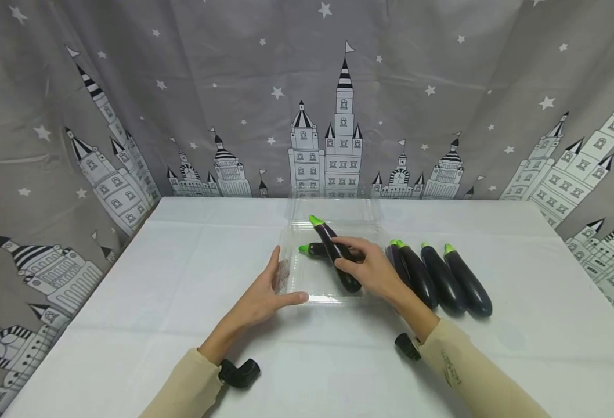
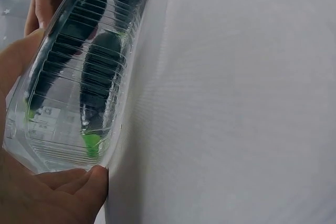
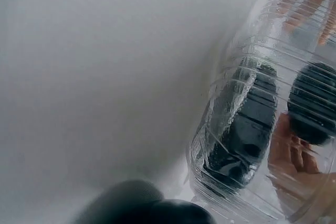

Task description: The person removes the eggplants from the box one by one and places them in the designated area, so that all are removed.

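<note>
A clear plastic container lies open on the white table, its lid folded back on the far side. My left hand holds its near left corner, thumb along the front edge and fingers against the left wall. One eggplant lies crosswise inside, green end to the left. Over it my right hand grips a second eggplant, slanted with its green end away to the left. Through the ribbed wall, the left wrist view shows a dark eggplant inside; the right wrist view shows one too.
Several more eggplants lie side by side right of the container, green ends pointing away. A grey curtain with printed castles and stars hangs behind the table. Black devices are worn at both wrists.
</note>
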